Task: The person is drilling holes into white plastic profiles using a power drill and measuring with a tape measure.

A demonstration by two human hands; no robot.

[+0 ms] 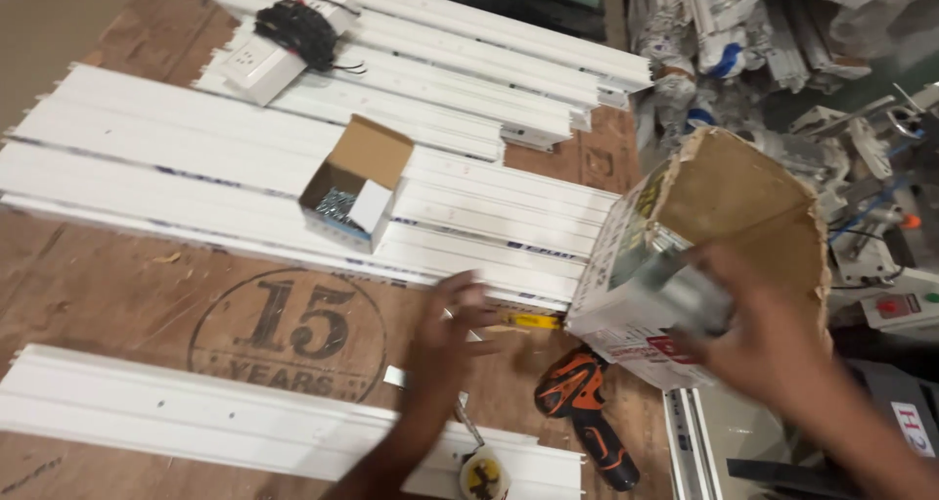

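The right hand [773,339] was clamped on a blurred grey metal piece [685,299] at the mouth of a large cardboard carton [724,206], which lay tipped on its side at the worktop's right edge, its torn flap raised. The left hand [450,339] hovered over the plywood worktop [108,285] with its fingers spread apart and holding nothing; it was blurred. Just beside its fingertips lay a yellow utility knife [533,320], and below that one orange-and-black cordless drill [587,412] and one tape measure [482,476]. A bare stretch of plywood lay open to the left of this hand, between a single white trunking strip [196,417] near the front edge and a stack of white trunking lengths [196,177] farther back. On that stack sat one small open box of screws [354,182], and farther off one white switch socket box [259,65] with a bundle of black wire [298,30].
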